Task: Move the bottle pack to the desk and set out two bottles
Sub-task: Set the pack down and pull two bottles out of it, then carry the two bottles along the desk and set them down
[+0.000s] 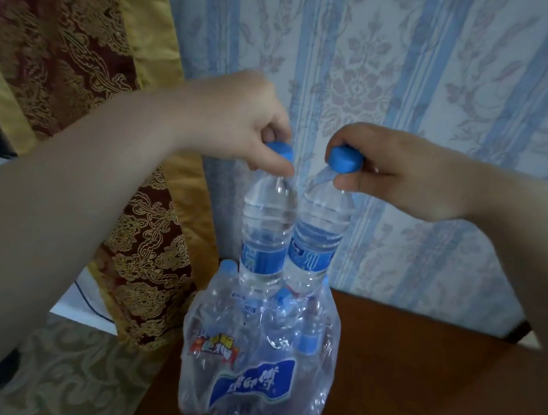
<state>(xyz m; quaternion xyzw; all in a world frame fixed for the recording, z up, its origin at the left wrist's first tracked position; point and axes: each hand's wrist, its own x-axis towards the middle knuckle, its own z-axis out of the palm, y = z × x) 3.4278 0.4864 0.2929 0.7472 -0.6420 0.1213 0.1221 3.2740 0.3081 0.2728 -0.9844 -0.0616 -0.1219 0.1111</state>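
Note:
A shrink-wrapped pack of clear water bottles stands at the left edge of the brown wooden desk. My left hand grips the blue-capped neck of one bottle, held upright with its base still among the bottles in the pack. My right hand grips the blue cap of a second bottle, which leans slightly left against the first, its base also in the top of the pack. Both bottles carry blue labels.
Striped blue floral wallpaper rises right behind the desk. A red and gold patterned curtain hangs at the left. Below it lie a white surface with a dark cable and patterned carpet.

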